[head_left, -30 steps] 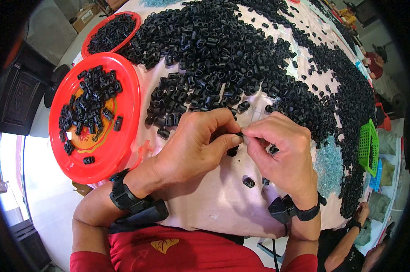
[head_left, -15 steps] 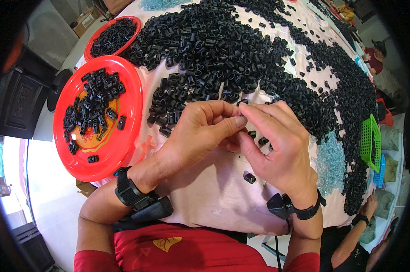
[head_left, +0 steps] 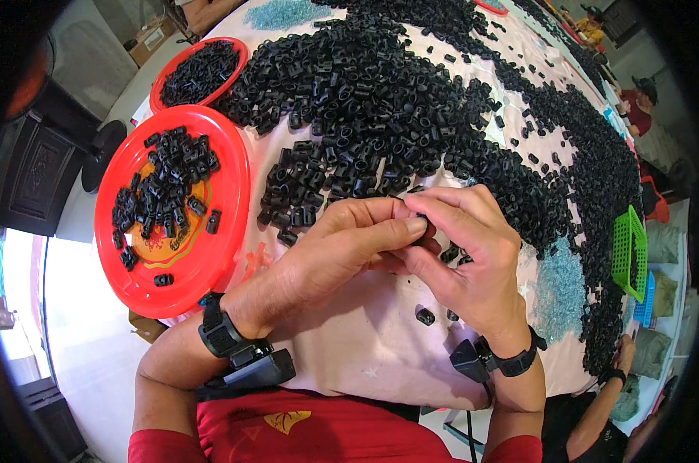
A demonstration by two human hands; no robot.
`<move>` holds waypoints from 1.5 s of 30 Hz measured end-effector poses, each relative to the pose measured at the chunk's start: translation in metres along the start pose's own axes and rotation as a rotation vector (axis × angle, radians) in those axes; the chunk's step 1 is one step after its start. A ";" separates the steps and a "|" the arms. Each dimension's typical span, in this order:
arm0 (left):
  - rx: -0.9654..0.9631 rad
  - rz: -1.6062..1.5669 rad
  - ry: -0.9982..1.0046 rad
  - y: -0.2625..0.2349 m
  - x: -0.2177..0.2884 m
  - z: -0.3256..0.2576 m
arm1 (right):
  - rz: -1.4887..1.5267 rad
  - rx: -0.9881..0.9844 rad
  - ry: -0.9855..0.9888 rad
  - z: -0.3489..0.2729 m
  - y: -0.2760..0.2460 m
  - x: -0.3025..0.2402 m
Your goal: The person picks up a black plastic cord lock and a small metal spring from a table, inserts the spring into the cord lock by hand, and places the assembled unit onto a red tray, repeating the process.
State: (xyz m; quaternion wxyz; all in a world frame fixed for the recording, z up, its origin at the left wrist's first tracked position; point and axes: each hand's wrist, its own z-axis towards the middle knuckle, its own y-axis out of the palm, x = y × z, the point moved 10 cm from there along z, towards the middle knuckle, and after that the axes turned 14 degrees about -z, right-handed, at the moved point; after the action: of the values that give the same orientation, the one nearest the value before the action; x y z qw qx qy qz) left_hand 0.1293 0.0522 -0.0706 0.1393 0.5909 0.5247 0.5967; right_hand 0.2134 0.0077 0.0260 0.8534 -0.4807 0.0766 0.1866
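My left hand [head_left: 341, 247] and my right hand [head_left: 465, 255] meet over the pale tabletop [head_left: 365, 347], fingertips pinched together on a small black plastic piece [head_left: 420, 231] that is mostly hidden between them. Just beyond the fingers lies a huge heap of the same small black pieces [head_left: 380, 100]. A red round tray [head_left: 176, 208] with several black pieces on it sits to the left of my left hand. A few loose black pieces [head_left: 425, 315] lie under my right hand.
A second red tray [head_left: 199, 69] full of black pieces stands farther back on the left. Pale blue granules [head_left: 558, 285] lie at right, next to green [head_left: 627, 251] and blue [head_left: 649, 297] baskets at the table's right edge. Another person's arm [head_left: 604, 393] shows at lower right.
Both hands have stayed joined and shifted slightly away from me toward the heap; the fingers have reworked their pinch on the small piece.
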 end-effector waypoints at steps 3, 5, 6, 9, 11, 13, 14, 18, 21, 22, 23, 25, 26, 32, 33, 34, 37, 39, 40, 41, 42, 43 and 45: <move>-0.037 -0.023 -0.047 0.001 -0.006 0.000 | -0.064 0.041 -0.050 0.001 -0.005 -0.001; -0.070 -0.038 -0.073 0.003 -0.008 -0.001 | -0.078 0.043 -0.064 0.001 -0.007 -0.001; -0.085 -0.039 -0.088 0.004 -0.009 -0.002 | -0.087 0.044 -0.077 0.001 -0.007 -0.001; -0.106 -0.037 -0.098 0.006 -0.010 -0.003 | -0.092 0.057 -0.118 0.000 -0.006 -0.003; -0.109 -0.035 -0.091 0.006 -0.011 -0.002 | -0.094 0.053 -0.114 -0.002 -0.003 -0.001; -0.091 -0.063 -0.075 0.004 -0.012 -0.001 | -0.094 0.049 -0.112 -0.003 -0.001 0.000; -0.092 -0.063 -0.074 0.005 -0.012 -0.001 | -0.101 0.049 -0.112 -0.003 -0.001 0.000; -0.081 -0.066 -0.058 0.004 -0.014 0.001 | -0.127 0.047 -0.106 -0.002 0.000 -0.001; -0.064 -0.074 -0.043 -0.001 -0.016 0.002 | -0.152 0.052 -0.137 -0.005 0.004 -0.004; -0.056 -0.074 -0.037 -0.003 -0.016 0.002 | -0.152 0.052 -0.137 -0.004 0.003 -0.004; -0.055 -0.074 -0.038 -0.002 -0.016 0.002 | -0.131 0.034 -0.115 -0.003 0.003 -0.003; -0.018 -0.090 -0.039 0.000 -0.015 0.001 | -0.110 0.017 -0.093 -0.001 0.004 0.000; -0.019 -0.090 -0.038 0.003 -0.016 0.002 | -0.120 0.082 -0.102 0.001 -0.002 0.001; 0.014 -0.138 0.007 0.006 -0.004 -0.001 | -0.196 0.175 -0.150 0.001 -0.020 -0.001; 0.022 -0.117 0.004 0.005 -0.003 -0.002 | -0.219 0.176 -0.168 0.000 -0.019 -0.003; 0.030 -0.095 0.001 0.004 -0.003 -0.003 | -0.242 0.178 -0.186 -0.001 -0.019 -0.005; 0.022 -0.019 -0.025 0.005 -0.007 -0.007 | -0.262 0.195 -0.219 -0.002 -0.020 -0.011; 0.004 0.025 -0.009 0.006 -0.008 -0.010 | -0.245 0.204 -0.228 0.000 -0.021 -0.017; -0.018 0.063 -0.005 0.007 -0.008 -0.011 | -0.234 0.206 -0.230 0.001 -0.022 -0.019; -0.028 0.081 -0.013 0.007 -0.006 -0.014 | -0.221 0.203 -0.244 0.002 -0.022 -0.024; -0.007 0.092 0.002 0.005 -0.005 -0.016 | -0.198 0.215 -0.256 0.002 -0.024 -0.027; -0.062 0.124 0.026 0.011 -0.004 -0.017 | -0.208 0.198 -0.263 0.001 -0.024 -0.030; -0.108 0.130 0.137 0.014 -0.008 -0.012 | -0.212 0.177 -0.275 0.001 -0.021 -0.034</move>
State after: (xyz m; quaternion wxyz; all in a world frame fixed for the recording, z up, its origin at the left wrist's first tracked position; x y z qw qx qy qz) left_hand 0.1278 0.0344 -0.0609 0.0958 0.5733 0.4606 0.6708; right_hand 0.1904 -0.0098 0.0538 0.9097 -0.3789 -0.0758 0.1520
